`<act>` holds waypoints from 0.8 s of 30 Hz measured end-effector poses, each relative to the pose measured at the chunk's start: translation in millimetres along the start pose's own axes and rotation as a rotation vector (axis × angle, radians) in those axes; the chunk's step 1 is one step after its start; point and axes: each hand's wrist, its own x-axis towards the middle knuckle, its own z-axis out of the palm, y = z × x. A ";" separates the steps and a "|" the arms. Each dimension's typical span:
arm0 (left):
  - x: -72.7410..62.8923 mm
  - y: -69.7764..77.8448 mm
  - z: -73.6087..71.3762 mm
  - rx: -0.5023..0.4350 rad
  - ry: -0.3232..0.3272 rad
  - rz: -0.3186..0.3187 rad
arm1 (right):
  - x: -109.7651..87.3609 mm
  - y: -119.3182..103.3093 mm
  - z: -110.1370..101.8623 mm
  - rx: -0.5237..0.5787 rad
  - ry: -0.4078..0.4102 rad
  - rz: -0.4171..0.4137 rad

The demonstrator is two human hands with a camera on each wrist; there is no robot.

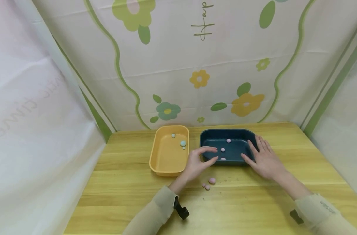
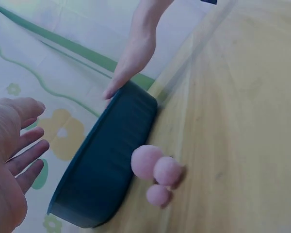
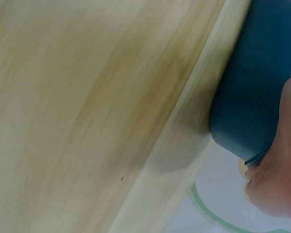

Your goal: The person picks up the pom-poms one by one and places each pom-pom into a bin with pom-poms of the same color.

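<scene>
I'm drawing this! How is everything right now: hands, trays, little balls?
Left hand, open, seemingly empty
Right hand, fingers spread, touching blue tray
Blue tray, upright, pink balls inside
Yellow tray, upright, greenish balls inside
Loose pink balls, three, clustered on table

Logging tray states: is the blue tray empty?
Not empty: the head view shows three pink balls in the blue tray, one partly hidden.

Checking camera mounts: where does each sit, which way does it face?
Head: head-worn, facing forward and down; yellow tray, blue tray, left hand, right hand, sleeves.
Left wrist: worn there, facing the blue tray's outside and three pink balls; left hand at left edge, right hand beyond.
Right wrist: worn there, facing tabletop and blue tray; right hand at right edge.
Head and left wrist share those balls.
</scene>
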 end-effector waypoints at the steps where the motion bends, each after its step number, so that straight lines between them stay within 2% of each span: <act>1: -2.0 -0.5 -0.3 0.001 0.003 -0.002 | -0.2 -0.2 -0.4 0.002 0.000 0.000; 6: -11.8 -3.6 -1.6 -0.002 0.016 0.023 | -0.6 -0.1 -1.3 0.007 0.005 -0.004; 16: -30.8 -8.4 -3.3 0.046 0.075 0.199 | -1.0 0.6 -0.2 0.020 0.001 -0.009; 19: -35.6 -10.5 -4.1 0.073 0.061 0.220 | -0.7 0.4 -0.5 0.017 -0.004 -0.006; 24: -43.0 -13.0 -5.2 0.069 0.009 0.210 | -0.6 -0.7 -1.6 0.015 -0.007 -0.007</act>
